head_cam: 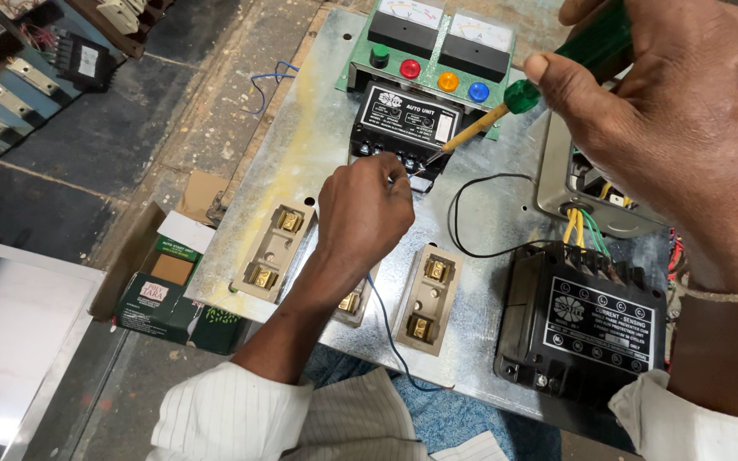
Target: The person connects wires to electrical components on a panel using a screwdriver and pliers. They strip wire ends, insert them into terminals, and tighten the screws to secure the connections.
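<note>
Screwdriver [506,107]: your right hand [676,111] is clenched round its green handle at the upper right, and the yellow shaft slants down and left until its tip meets the terminal row on the lower edge of the black control unit [403,119]. Your left hand [365,213] is closed, fingertips pinched at that same terminal row just beside the tip; a blue wire [383,316] runs from under this hand down toward you, though whether the fingers actually grip its end cannot be told. The control unit sits near the top of a grey metal plate [301,154]. Directly behind it stands a green panel [437,51] carrying two meters and a row of green, red, orange and blue buttons. Below your left hand, three cream fuse holders [273,248] with brass contacts lie side by side on the plate, the middle one partly covered by your wrist. A larger black relay box [582,324] sits at the lower right, with yellow and green wires entering its top, and a black wire [471,213] loops between it and the control unit. Left of the plate, on the floor, lies an open green carton [172,299].
</note>
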